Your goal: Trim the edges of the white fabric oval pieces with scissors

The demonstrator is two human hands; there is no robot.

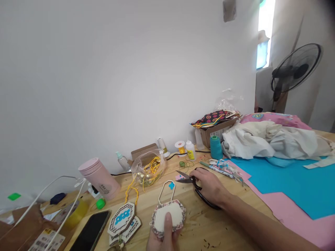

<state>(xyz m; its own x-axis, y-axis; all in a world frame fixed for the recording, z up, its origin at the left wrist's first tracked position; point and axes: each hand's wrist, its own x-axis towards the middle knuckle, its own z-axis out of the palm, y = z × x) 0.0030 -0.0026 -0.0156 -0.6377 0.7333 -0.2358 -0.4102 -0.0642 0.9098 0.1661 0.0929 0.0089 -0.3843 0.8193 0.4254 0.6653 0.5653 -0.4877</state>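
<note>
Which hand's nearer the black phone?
Left. The left hand, gripping the cream floral-edged piece, is right of the phone, past the octagonal ornament; the right hand, on the scissors, is farther right and beyond.

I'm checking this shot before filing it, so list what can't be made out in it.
All in the head view:
Underside of the white pad: hidden by its upper face and the left grip.
Part of the scissors' handles: covered by the right grip.
Phone's near end: cut off by the bottom edge.
Yellow-labelled bottle: print too small.
</note>
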